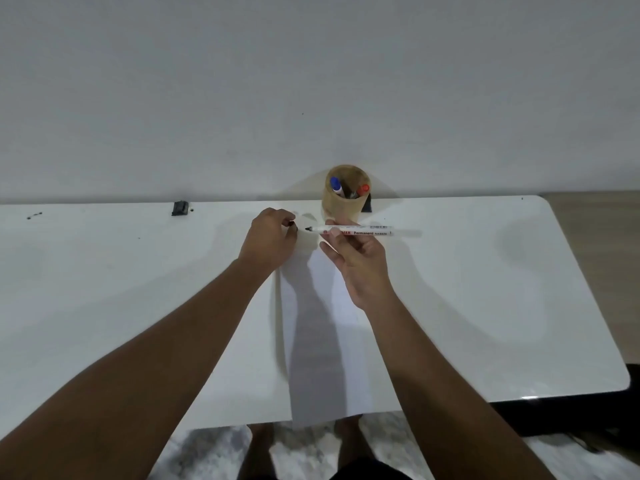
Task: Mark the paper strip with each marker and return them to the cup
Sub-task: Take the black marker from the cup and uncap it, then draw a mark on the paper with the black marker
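- A white desk (485, 289) stands against a plain pale wall (311, 81); its right far corner is rounded.
- A small black object (179, 208) sits at the desk's far edge, well left of the cup, with a few dark specks (34, 215) farther left.
- A tan cup (345, 196) stands at the far edge, near the middle. A blue-capped marker (336, 186) and a red-capped marker (362, 189) stick up inside it; something dark lies between them, too small to make out.
- A dark thing (367, 204) shows just behind the cup's right side, mostly hidden.
- A long white strip (322, 341) of paper runs from in front of the cup toward the person and hangs over the near edge. The arms' shadows fall across it.
- No mark can be made out on the visible part of the strip.
- Bare feet (258, 441) and a mottled floor show below the desk's near edge.
- The right hand (356, 258) is raised over the strip's far end, palm partly up, fingers pinching a white permanent marker (360, 232). The marker lies level, its bare black tip pointing left, just in front of the cup and clear of the paper.
- The left hand (272, 239) is curled, knuckles up, beside the strip's far left corner. Its fingertips pinch something small and dark (293, 226), likely the cap, near the marker's tip without touching it.
- Both forearms reach in from the bottom corners and converge toward the cup.
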